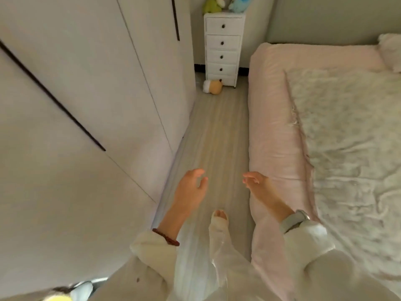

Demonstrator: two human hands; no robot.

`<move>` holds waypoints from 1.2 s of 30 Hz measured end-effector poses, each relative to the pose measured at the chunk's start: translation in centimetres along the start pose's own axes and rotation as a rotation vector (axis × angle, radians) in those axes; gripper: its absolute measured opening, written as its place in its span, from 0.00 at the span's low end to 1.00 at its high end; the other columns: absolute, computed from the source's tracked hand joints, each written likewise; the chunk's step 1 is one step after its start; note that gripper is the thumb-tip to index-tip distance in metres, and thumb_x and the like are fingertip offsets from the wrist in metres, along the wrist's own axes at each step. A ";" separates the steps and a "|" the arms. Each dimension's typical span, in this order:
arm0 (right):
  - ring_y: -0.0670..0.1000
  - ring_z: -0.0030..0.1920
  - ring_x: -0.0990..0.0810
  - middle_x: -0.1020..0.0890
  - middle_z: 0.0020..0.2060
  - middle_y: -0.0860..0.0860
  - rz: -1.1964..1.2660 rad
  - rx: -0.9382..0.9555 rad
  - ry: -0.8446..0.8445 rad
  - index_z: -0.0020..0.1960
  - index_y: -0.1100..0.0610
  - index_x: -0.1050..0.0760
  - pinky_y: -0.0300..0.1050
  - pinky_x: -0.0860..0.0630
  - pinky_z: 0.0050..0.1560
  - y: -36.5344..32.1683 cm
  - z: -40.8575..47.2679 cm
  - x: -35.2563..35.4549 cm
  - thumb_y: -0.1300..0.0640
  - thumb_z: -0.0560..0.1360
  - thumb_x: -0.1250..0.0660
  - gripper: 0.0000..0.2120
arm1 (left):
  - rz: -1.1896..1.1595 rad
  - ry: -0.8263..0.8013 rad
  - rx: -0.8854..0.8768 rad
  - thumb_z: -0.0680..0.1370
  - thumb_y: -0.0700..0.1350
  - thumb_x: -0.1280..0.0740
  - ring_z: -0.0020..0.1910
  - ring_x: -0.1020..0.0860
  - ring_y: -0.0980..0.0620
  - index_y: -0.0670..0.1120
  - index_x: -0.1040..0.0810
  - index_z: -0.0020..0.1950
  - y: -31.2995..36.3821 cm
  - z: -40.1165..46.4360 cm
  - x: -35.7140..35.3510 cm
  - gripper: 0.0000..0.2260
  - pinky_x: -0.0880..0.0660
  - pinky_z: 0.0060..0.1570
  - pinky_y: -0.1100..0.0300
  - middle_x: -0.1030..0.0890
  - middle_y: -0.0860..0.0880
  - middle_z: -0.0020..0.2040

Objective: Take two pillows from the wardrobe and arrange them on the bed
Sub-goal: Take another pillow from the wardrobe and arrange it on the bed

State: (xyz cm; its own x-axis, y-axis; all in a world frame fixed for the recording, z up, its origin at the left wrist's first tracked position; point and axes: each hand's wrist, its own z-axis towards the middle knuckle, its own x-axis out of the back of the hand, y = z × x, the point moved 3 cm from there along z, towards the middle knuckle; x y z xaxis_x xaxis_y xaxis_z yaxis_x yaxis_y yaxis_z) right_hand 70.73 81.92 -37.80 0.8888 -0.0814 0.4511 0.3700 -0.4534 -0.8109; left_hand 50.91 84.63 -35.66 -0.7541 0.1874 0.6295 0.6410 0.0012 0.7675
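Observation:
The white wardrobe [86, 83] fills the left side, its doors closed, with long dark handles. The bed [275, 118] lies on the right, with a pink sheet and a fluffy cream blanket [351, 135] over it. A fluffy white pillow [390, 51] rests at the far right corner of the bed. My left hand [191, 190] hovers over the floor between wardrobe and bed, fingers apart and holding nothing. My right hand [258, 185] is beside the bed's edge, also open and holding nothing.
A narrow strip of wood floor [219, 131] runs between wardrobe and bed. A white chest of drawers [223, 46] stands at its far end, with plush toys [225, 4] on top and another plush toy [212, 86] on the floor. My foot [220, 218] is on the floor.

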 end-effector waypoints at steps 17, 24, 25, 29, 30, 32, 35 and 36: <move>0.59 0.57 0.23 0.20 0.55 0.61 0.033 0.126 -0.030 0.59 0.61 0.26 0.45 0.27 0.51 -21.1 40.4 9.0 0.60 0.77 0.43 0.13 | 0.119 0.160 -0.131 0.77 0.43 0.38 0.59 0.26 0.47 0.43 0.26 0.60 13.6 46.5 5.4 0.13 0.34 0.55 0.63 0.23 0.43 0.60; 0.59 0.49 0.23 0.20 0.53 0.65 -0.081 0.361 -0.058 0.58 0.65 0.26 0.39 0.28 0.46 -36.8 58.1 9.0 0.61 0.78 0.44 0.13 | 0.168 0.470 -0.175 0.77 0.42 0.39 0.58 0.26 0.45 0.43 0.28 0.63 18.7 65.6 14.1 0.14 0.32 0.56 0.58 0.24 0.41 0.60; 0.58 0.52 0.22 0.20 0.54 0.62 -0.105 0.401 -0.061 0.60 0.62 0.27 0.42 0.28 0.52 -39.8 60.3 9.2 0.60 0.78 0.45 0.14 | 0.180 0.533 -0.189 0.77 0.42 0.39 0.59 0.26 0.44 0.42 0.29 0.63 20.0 68.2 15.9 0.15 0.31 0.57 0.55 0.25 0.41 0.61; 0.58 0.53 0.22 0.19 0.52 0.58 -0.112 0.644 -0.082 0.60 0.58 0.27 0.44 0.29 0.56 -51.2 67.2 10.0 0.62 0.77 0.45 0.14 | 0.270 0.875 -0.229 0.77 0.40 0.39 0.58 0.27 0.40 0.40 0.30 0.65 25.2 76.1 23.1 0.16 0.29 0.57 0.45 0.26 0.38 0.60; 0.58 0.52 0.22 0.19 0.51 0.58 -0.117 0.722 -0.073 0.60 0.58 0.28 0.44 0.29 0.54 -53.7 68.5 10.1 0.63 0.77 0.45 0.14 | 0.301 0.965 -0.234 0.76 0.40 0.38 0.58 0.27 0.39 0.40 0.30 0.64 26.3 77.4 24.5 0.16 0.29 0.56 0.45 0.25 0.38 0.59; 0.57 0.55 0.22 0.21 0.55 0.57 -0.110 0.886 -0.056 0.62 0.58 0.29 0.44 0.29 0.56 -58.3 71.0 10.0 0.64 0.76 0.45 0.15 | 0.407 1.114 -0.212 0.75 0.40 0.37 0.57 0.27 0.39 0.40 0.29 0.63 28.0 79.4 26.2 0.17 0.31 0.54 0.45 0.24 0.39 0.58; 0.54 0.64 0.29 0.28 0.65 0.54 -0.210 1.173 -0.006 0.67 0.55 0.35 0.45 0.31 0.61 -63.6 73.9 8.5 0.64 0.76 0.44 0.20 | 0.584 1.252 -0.120 0.72 0.42 0.33 0.51 0.24 0.40 0.41 0.27 0.61 28.8 81.4 26.8 0.18 0.30 0.47 0.49 0.20 0.41 0.54; 0.55 0.67 0.32 0.31 0.68 0.55 -0.264 1.274 0.012 0.69 0.55 0.38 0.45 0.31 0.62 -65.0 74.7 7.8 0.64 0.75 0.44 0.22 | 0.623 1.287 -0.086 0.71 0.43 0.32 0.49 0.23 0.41 0.41 0.27 0.61 28.7 82.0 26.7 0.19 0.29 0.45 0.50 0.20 0.41 0.53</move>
State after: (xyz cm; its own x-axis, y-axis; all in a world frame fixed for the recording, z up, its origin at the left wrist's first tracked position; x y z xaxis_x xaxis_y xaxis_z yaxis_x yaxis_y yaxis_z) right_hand 73.80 177.02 -9.42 0.7502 -0.1306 0.6482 0.5333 0.6991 -0.4763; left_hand 60.91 170.18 -6.80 0.0093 -0.8692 0.4943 0.9343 0.1838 0.3055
